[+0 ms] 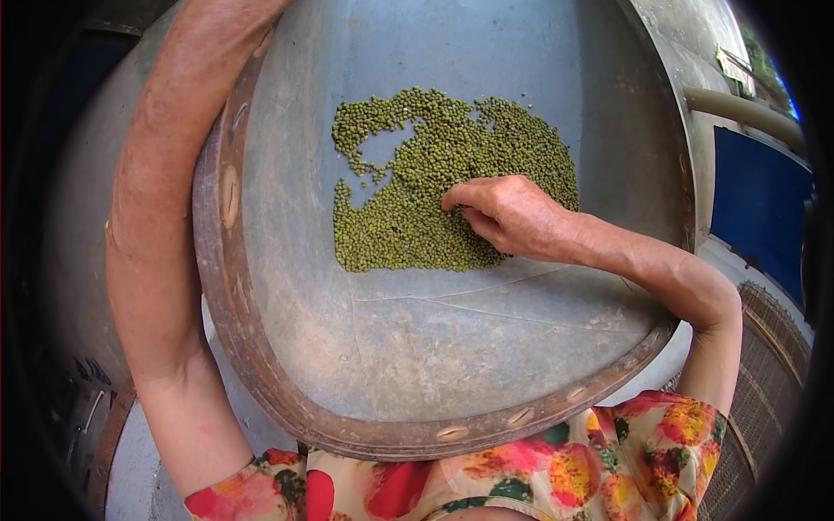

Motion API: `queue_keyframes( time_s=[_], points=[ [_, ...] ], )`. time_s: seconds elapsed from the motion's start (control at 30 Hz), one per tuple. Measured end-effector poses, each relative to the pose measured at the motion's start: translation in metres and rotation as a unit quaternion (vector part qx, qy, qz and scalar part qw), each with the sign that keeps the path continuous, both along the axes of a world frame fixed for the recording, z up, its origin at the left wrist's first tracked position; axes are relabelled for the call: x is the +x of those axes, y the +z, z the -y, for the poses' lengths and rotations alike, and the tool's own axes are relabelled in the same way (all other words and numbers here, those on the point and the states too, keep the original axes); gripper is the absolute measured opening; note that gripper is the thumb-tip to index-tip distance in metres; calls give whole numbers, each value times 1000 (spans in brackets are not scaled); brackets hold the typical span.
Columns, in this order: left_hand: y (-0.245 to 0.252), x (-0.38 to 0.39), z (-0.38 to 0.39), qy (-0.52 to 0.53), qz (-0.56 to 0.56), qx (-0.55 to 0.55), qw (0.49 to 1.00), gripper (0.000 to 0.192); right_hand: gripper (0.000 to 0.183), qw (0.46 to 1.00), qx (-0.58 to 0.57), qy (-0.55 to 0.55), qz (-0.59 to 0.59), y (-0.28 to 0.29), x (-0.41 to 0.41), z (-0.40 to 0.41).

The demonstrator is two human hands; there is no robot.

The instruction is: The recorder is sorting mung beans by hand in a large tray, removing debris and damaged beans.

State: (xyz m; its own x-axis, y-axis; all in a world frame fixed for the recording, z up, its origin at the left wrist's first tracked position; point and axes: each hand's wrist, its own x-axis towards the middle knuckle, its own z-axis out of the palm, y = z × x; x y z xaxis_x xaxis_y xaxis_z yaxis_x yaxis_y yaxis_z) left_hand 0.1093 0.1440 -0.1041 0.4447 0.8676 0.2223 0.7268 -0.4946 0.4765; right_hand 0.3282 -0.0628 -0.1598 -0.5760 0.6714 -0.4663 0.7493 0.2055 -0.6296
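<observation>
A metal winnowing tray with a wooden rim lies before me, its near edge against my torso. Small green beans, apparently mung beans, are spread across its middle, with a bare gap at their left side. My right hand is over the right part of the beans, palm down. Its fingers are bent and the index fingertip touches the beans; whether anything is pinched is hidden. My left forearm runs up along the tray's left rim, and the left hand is beyond the top of the picture.
A large rounded grey surface stands to the left. On the right are a blue panel, a pale pipe and a woven basketry piece. A few stray beans lie above the main spread.
</observation>
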Motion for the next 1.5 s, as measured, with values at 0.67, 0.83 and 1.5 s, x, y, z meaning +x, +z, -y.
queue_keyframes(
  time_s=[0.67,0.83,1.5],
  points=[
    [4,-6,0,-8,-36,23,999,22,29,994,-77,71,-20,-3,-41,1],
    [-1,-2,-2,3,-27,-6,1000,23,25,992,-108,56,-20,-3,-36,0],
    [-1,10,3,-59,61,24,996,15,28,965,61,-111,230,63,80,-24]
  ],
)
